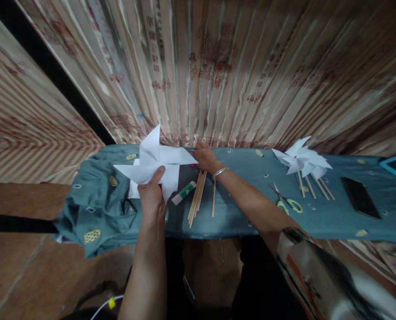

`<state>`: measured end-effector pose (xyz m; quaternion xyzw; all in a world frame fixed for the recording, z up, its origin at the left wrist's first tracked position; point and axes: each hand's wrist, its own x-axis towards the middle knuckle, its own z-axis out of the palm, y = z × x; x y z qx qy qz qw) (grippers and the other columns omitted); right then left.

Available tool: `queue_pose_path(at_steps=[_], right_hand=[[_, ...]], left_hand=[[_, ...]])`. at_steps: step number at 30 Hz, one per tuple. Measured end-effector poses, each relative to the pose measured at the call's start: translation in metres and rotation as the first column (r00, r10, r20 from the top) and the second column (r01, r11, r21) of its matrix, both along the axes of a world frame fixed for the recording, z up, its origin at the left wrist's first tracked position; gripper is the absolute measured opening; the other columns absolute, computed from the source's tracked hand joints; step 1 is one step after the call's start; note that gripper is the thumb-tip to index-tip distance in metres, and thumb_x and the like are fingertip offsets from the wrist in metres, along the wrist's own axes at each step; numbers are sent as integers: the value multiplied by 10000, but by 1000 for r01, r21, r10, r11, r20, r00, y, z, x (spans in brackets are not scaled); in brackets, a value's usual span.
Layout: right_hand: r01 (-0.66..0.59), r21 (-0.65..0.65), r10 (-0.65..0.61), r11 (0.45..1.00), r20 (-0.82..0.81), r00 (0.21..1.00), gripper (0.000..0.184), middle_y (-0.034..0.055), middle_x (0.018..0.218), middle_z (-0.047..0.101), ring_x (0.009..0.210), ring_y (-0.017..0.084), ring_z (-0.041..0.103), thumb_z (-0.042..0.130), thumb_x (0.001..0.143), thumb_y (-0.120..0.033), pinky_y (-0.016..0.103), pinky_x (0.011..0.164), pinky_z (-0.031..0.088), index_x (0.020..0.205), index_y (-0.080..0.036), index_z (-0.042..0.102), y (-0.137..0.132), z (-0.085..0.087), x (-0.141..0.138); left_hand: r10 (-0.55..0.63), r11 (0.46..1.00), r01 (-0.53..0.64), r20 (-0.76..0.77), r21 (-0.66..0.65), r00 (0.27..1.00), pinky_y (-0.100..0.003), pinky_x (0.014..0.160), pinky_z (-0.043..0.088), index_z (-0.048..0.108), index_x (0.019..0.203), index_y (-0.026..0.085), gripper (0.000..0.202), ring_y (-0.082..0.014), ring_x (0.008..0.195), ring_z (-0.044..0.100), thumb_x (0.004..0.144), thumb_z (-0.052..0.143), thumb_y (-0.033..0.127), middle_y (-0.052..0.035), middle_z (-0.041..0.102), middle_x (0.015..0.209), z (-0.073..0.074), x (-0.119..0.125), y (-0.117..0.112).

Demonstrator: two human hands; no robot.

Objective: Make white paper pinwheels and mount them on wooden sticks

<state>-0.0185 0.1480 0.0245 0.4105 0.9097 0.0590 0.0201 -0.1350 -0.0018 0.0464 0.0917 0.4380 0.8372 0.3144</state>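
Hands: well apart, each busy on its own side of the head view
Left hand: my left hand (pixel 153 198) is clamped on the paper pinwheel (pixel 154 164), thumb on top near its middle and fingers underneath; I judge the thumb sits there to pin the folded points down flat
Paper pinwheel: lifted a little off the worktop (pixel 238 218), over its left part, tilted toward me so I can see its face
Right hand: my right hand (pixel 204 156) is stretched to the far edge by the curtain (pixel 218 66), fingers bunched low; I cannot tell whether they grip anything, though a small red bit (pixel 194 165) lies just beside them
Bracelet: silver bracelet (pixel 220 172) on that wrist
Wooden sticks: a bundle of wooden sticks (pixel 197 195) lies just below my right hand, ends toward me, with a single stick (pixel 214 198) apart on its right, all within easy reach of both hands
Glue stick: glue stick (pixel 183 193) between the pinwheel and the bundle, lying on its side
Scissors: scissors (pixel 286 200) further right, out of the way
Finished pinwheels: finished pinwheels (pixel 301 162) on sticks, parked well to the right, clear of my arms
Phone: phone (pixel 360 197) face down beyond them
Cloth: teal cloth (pixel 98 195) covers the worktop, bunched at its left end
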Motion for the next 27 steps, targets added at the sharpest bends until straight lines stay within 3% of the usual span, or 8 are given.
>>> queue_pose_path(at_steps=[6,15,27], right_hand=[[18,-15,-17,1000,23,1000,292,186,1215,617,1197,301,504,506,860,-153,388,974,409,1074,-104,698,-1,0,0],[12,-45,-11,999,22,1000,294,210,1143,664,1152,299,559,487,894,-220,378,977,403,1051,-93,701,6,-5,-5],[34,-39,-34,999,-1,999,309,209,1152,659,1134,300,567,477,922,-257,356,943,425,1060,-75,685,3,-8,-5]], left_hand=[[-9,998,11,23,-55,1000,-331,877,571,714,910,106,305,-209,903,713,612,729,47,-50,752,813,0,3,0],[6,998,-4,36,-66,999,-316,856,575,719,877,90,269,-177,794,717,617,720,21,-51,753,781,3,5,-1],[-19,996,20,11,-85,1000,-322,914,551,717,966,105,326,-194,917,712,649,713,31,-63,763,861,2,7,-1]])
